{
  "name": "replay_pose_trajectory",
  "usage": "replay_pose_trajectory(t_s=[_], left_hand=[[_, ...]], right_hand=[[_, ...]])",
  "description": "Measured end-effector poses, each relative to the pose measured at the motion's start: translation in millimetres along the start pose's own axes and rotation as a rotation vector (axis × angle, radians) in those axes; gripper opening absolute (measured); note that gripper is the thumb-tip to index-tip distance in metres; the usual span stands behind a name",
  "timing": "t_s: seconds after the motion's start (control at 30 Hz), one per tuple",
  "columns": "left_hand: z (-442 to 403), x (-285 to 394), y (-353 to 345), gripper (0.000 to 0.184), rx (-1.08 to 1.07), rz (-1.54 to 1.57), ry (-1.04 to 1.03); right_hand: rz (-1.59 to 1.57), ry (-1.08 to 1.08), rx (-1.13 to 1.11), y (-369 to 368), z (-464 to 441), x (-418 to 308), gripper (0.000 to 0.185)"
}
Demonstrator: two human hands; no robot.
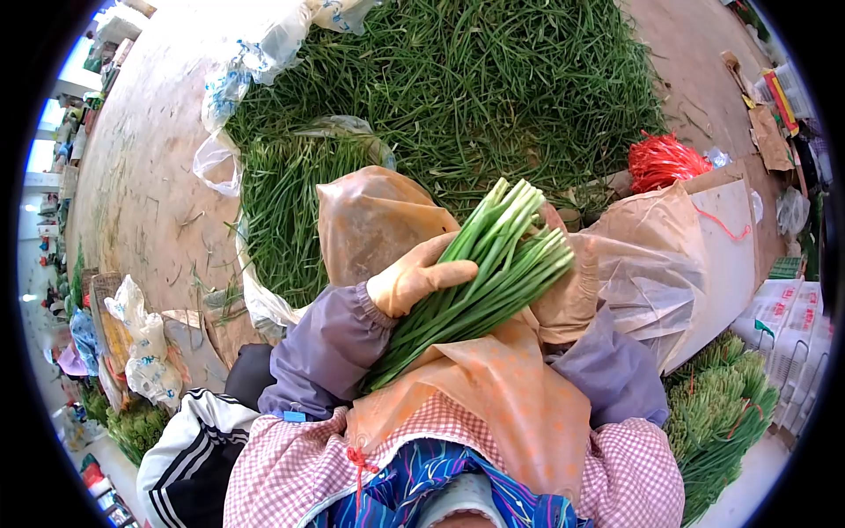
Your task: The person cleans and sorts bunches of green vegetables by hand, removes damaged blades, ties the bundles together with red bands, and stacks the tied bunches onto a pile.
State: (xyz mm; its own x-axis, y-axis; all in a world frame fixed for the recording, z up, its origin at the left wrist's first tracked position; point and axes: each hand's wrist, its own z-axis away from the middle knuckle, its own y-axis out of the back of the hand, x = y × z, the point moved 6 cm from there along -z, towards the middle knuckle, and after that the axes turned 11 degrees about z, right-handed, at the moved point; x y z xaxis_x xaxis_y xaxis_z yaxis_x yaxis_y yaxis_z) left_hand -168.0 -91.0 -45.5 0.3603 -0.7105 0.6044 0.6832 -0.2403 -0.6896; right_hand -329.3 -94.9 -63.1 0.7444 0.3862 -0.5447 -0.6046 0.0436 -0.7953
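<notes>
A bunch of green garlic chives (480,282) lies aslant over my lap, its pale cut ends pointing up and right. My left hand (422,275), in a tan rubber glove, is closed round the bunch from the left, thumb across the top. On the other side my right hand (568,295), gloved too, grips near the pale ends; its fingers are mostly hidden behind the stems. An orange-stained plastic apron (493,378) covers my lap under the bunch.
Ahead spreads a big heap of loose chives (458,79) on plastic sheeting (220,163). A bundle of red ties (664,163) lies right of it, beside a pale board (726,238). Tied chive bunches (722,422) stand at lower right, near a white crate (783,361).
</notes>
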Motion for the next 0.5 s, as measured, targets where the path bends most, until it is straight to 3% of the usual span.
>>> replay_pose_trajectory(t_s=[0.17, 0.23, 0.33, 0.47, 0.5], left_hand=[[-1.1, 6.7, 11.5, 0.073, 0.061, -0.524, -0.038], [-2.1, 1.9, 11.5, 0.074, 0.017, -0.275, -0.011], [2.7, 0.2, 0.1, 0.076, -0.044, 0.082, 0.029], [3.9, -5.1, -0.8, 0.069, -0.066, 0.248, 0.047], [4.1, -6.1, 0.1, 0.067, -0.056, 0.274, 0.062]], right_hand=[[0.099, 0.041, 0.046, -23.5, -23.9, 6.6, 0.045], [0.200, 0.075, 0.068, -16.5, -32.2, 9.4, 0.036], [0.288, 0.030, 0.106, -0.1, -28.8, 11.5, 0.040], [0.246, -0.041, -0.031, -8.4, -23.7, 4.5, 0.053], [0.293, -0.006, -0.068, -14.9, -22.5, 0.5, 0.065]])
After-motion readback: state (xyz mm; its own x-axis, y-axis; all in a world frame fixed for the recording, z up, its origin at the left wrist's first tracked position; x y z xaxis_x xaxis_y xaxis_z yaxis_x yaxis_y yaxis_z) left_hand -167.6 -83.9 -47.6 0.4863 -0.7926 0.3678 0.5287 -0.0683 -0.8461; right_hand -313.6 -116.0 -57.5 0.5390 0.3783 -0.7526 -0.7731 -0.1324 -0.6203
